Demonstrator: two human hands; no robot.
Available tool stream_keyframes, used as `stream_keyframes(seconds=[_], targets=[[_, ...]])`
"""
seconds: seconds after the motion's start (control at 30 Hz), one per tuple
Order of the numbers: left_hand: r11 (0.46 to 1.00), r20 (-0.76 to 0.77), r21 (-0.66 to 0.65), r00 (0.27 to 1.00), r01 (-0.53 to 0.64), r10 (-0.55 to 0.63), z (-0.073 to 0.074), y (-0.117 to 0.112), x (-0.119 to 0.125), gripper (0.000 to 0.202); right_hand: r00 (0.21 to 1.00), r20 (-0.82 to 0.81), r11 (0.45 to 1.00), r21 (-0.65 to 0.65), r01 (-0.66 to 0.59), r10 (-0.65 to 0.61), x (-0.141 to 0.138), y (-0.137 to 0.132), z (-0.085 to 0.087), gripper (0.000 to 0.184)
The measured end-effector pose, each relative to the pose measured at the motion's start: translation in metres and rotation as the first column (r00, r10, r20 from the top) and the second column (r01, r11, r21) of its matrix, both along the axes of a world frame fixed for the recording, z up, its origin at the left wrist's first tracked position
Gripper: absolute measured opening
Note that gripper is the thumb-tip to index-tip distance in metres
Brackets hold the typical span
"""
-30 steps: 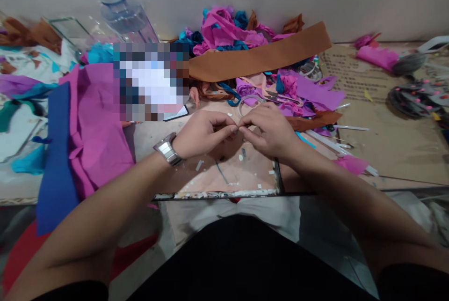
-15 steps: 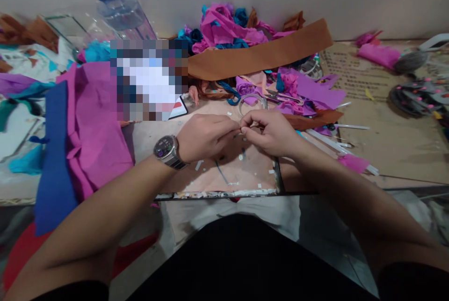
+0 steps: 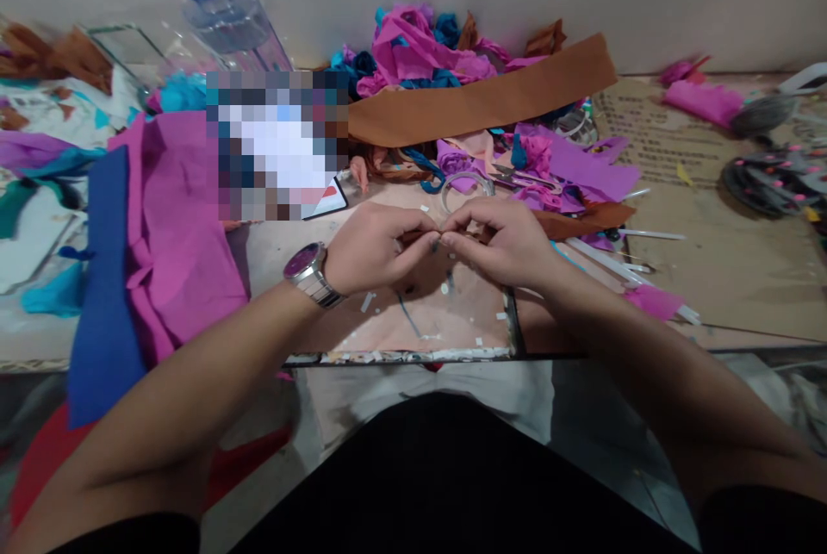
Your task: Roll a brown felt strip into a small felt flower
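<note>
My left hand (image 3: 378,248), with a watch (image 3: 314,272) on its wrist, is closed in a pinch above the work board (image 3: 362,334). My right hand (image 3: 507,239) pinches too, its fingertips meeting those of the left. A bit of something brown shows between the fingers, mostly hidden, and its kind is unclear. Just behind the fingertips lies a clear tape roll (image 3: 447,194). Scissors (image 3: 533,182) rest among purple paper scraps (image 3: 587,166) beyond my right hand.
A long brown paper strip (image 3: 484,102) lies across a heap of coloured paper. Pink paper (image 3: 184,227) and a blue strip (image 3: 107,295) hang over the front edge at left. A bottle (image 3: 236,28) stands behind a partly blurred phone (image 3: 329,199). White sticks (image 3: 607,261) lie right.
My left hand has rolled slightly, so its thumb now shows stretched toward the right fingertips. Both hands stay together at the same place over the board.
</note>
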State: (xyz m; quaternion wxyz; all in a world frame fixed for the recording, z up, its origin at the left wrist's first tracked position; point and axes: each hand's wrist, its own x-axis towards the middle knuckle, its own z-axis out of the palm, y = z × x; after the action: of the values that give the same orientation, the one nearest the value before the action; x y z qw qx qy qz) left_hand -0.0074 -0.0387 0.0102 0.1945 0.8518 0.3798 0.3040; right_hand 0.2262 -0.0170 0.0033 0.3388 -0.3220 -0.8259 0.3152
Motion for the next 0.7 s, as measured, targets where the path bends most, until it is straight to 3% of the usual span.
stream_keyframes(seconds=[0.17,0.37,0.7], targets=[[0.998,0.036,-0.046,0.999,0.03,-0.029,0.0001,-0.001,0.0016,0.021,0.999,-0.022,0.998,-0.046,-0.031,0.03,-0.0007,0.0002,0.0007,0.005],[0.966,0.149,-0.258,0.989,0.034,0.005,0.0043,-0.0012,0.0012,0.025,0.998,-0.063,0.985,-0.175,-0.004,-0.007,0.002,0.0002,0.0026,0.007],[0.91,0.29,-0.409,0.956,0.072,0.054,0.0049,0.0015,0.0003,0.025,0.992,-0.121,0.977,-0.211,0.019,-0.046,0.0057,0.0004,0.0024,0.005]])
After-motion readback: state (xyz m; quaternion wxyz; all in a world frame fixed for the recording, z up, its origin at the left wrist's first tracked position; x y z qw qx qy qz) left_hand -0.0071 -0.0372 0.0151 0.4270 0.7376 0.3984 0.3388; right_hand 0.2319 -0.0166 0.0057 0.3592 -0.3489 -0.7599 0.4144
